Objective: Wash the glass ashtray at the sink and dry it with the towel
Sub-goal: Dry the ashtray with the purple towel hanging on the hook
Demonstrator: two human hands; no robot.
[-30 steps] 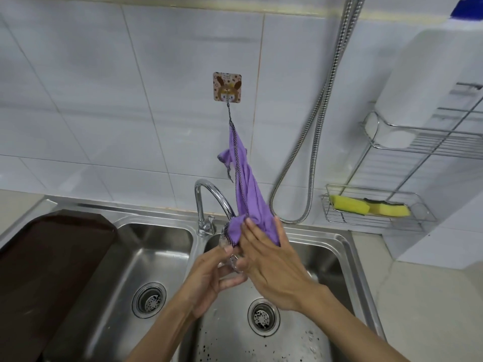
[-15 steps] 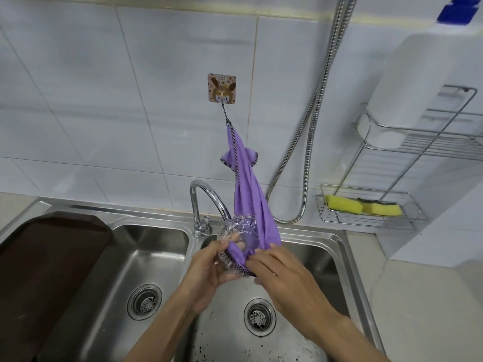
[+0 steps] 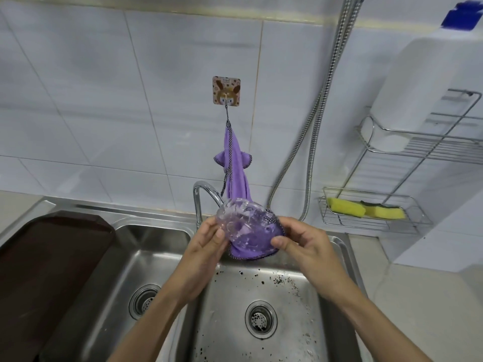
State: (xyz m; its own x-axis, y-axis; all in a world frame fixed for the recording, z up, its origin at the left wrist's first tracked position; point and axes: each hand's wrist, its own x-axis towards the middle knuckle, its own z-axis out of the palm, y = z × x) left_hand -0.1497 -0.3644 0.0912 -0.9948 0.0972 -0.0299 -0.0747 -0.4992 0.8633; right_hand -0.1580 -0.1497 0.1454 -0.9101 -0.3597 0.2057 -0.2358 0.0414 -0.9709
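1. Since the earlier frame the glass ashtray (image 3: 241, 218) has turned up to face the camera, and the right hand (image 3: 304, 246) has slid from on top of the cloth to beneath it.
2. The ashtray is held above the right basin of the sink (image 3: 337, 244), in front of the tap (image 3: 206, 194), with the purple towel (image 3: 236, 184) (hung from the wall hook (image 3: 226, 90)) bunched behind it.
3. The left hand (image 3: 202, 253) has its fingers (image 3: 209, 226) closed on the ashtray's left rim; the right hand's fingers are curled around the towel, pressing it to the glass.
4. Judged: wet glass is stiff, slippery, weighty and breakable; grip it by the thick rim.
5. Also changed: the towel hangs straighter.
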